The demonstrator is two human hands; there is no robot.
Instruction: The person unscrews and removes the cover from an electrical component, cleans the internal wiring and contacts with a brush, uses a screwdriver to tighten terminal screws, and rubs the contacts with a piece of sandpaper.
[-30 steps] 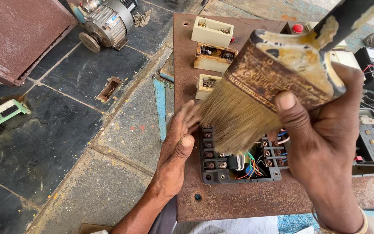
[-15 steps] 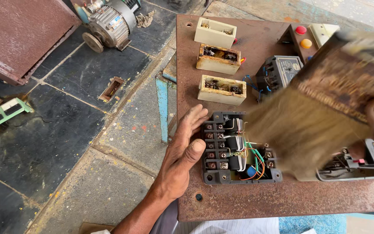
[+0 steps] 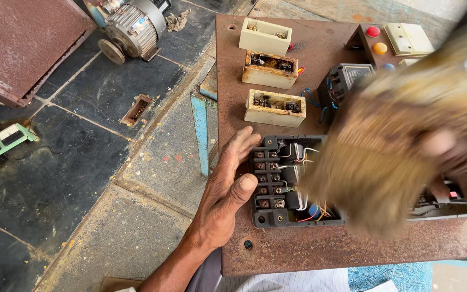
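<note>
My left hand [image 3: 224, 189] lies flat against the left side of a black terminal block [image 3: 277, 186] with screws and coloured wires, steadying it on a rusty metal panel [image 3: 298, 249]. My right hand [image 3: 460, 162], blurred at the right edge, grips a wide old paintbrush [image 3: 395, 146] with tan bristles. The bristles hang over the right half of the terminal block and hide it.
Three cream fuse holders [image 3: 274, 108] sit higher on the panel, with a dark contactor [image 3: 347, 81] and red and orange push buttons [image 3: 373, 32] to the right. An electric motor [image 3: 131, 27] and a rusty plate [image 3: 22, 43] lie on the stone floor at left.
The brush has swung from the middle of the block to the right, then back left and down over it, now blurred. My left hand has stayed against the block.
</note>
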